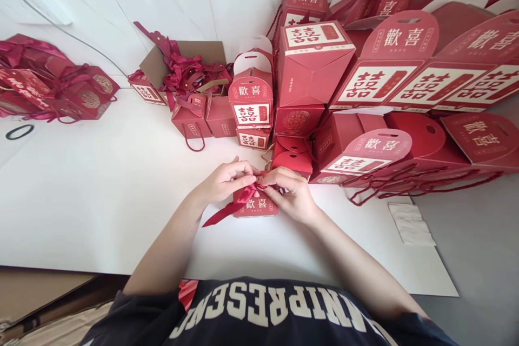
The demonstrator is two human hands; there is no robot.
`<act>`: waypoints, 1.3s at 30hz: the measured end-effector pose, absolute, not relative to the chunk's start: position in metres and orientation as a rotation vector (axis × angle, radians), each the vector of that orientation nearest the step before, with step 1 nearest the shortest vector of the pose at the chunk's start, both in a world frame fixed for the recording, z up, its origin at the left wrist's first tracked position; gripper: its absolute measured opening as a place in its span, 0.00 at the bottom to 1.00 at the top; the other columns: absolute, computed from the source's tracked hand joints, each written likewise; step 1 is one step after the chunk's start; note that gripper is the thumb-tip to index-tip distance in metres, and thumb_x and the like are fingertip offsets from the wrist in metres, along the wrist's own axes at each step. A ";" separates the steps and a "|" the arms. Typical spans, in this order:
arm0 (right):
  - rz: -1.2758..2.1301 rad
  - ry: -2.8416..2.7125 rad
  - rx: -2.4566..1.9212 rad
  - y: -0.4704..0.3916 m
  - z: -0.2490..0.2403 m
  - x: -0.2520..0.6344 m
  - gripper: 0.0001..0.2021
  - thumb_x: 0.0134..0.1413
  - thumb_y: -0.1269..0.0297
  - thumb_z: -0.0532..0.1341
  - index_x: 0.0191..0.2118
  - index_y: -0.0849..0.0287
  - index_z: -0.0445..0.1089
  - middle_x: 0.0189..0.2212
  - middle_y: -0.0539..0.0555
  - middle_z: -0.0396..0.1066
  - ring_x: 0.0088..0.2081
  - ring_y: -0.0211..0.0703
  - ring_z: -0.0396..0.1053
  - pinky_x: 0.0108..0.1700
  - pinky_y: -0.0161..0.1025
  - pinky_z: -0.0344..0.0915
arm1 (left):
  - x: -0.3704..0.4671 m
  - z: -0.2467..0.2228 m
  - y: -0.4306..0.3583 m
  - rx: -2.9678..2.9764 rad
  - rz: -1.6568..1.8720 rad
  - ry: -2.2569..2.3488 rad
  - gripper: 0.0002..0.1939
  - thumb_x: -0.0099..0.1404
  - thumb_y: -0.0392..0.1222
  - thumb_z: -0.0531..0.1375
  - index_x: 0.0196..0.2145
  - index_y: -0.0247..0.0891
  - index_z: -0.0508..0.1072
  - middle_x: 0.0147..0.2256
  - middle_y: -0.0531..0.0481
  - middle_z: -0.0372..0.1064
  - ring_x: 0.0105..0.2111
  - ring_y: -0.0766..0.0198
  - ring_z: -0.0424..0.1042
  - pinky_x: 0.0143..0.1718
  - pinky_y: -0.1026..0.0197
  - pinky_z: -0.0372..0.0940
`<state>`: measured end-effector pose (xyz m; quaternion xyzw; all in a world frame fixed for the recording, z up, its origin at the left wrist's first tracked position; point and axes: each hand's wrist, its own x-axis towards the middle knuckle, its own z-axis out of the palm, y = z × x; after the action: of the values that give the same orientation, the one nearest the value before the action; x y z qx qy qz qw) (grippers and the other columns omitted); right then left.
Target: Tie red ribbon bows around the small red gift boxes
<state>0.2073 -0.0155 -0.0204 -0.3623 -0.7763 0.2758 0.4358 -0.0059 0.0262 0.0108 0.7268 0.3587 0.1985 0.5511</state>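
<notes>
head view: the left hand (231, 179) and the right hand (292, 194) are close together over a small red box (256, 206). the box is on the white table (121, 200), right in front of the person. both hands have their fingers bent and pinched on a shiny red ribbon (233, 210) at the top of the box. one end of the ribbon hangs out to the left, past the box. big piles of red boxes (377, 86) are at the back and on the right. a brown carton (206, 50) full of red ribbons is near the wall. on the far left, a black ring (19, 132) lies near more red boxes with bows (91, 92). white napkins (410, 224) lie on the right.
</notes>
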 end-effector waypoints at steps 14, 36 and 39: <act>0.508 -2.249 -0.792 -0.012 -0.007 0.217 0.06 0.65 0.69 0.56 0.42 0.54 0.71 0.44 0.53 0.76 0.45 0.46 0.69 0.47 0.45 0.60 | -0.002 0.021 0.018 1.732 0.457 0.865 0.15 0.58 0.45 0.66 0.31 0.37 0.63 0.42 0.46 0.71 0.38 0.62 0.72 0.39 0.60 0.67; 0.672 -2.115 -0.864 -0.014 -0.009 0.210 0.09 0.56 0.74 0.60 0.39 0.55 0.63 0.35 0.51 0.70 0.38 0.44 0.65 0.47 0.43 0.59 | 0.021 0.016 -0.040 2.707 0.767 1.511 0.06 0.63 0.30 0.57 0.32 0.39 0.66 0.29 0.53 0.68 0.32 0.63 0.70 0.32 0.61 0.62; 0.684 -2.115 -0.858 -0.015 -0.007 0.210 0.07 0.57 0.73 0.60 0.39 0.55 0.63 0.35 0.51 0.71 0.38 0.44 0.65 0.48 0.44 0.59 | 0.021 0.013 -0.037 2.693 0.774 1.502 0.06 0.63 0.29 0.57 0.32 0.39 0.66 0.30 0.54 0.68 0.30 0.65 0.69 0.30 0.62 0.62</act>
<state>0.2102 -0.0152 -0.0069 -0.3344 -0.8246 0.2668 0.3703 0.0208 -0.0373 0.0129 0.8468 0.4725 0.2434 -0.0188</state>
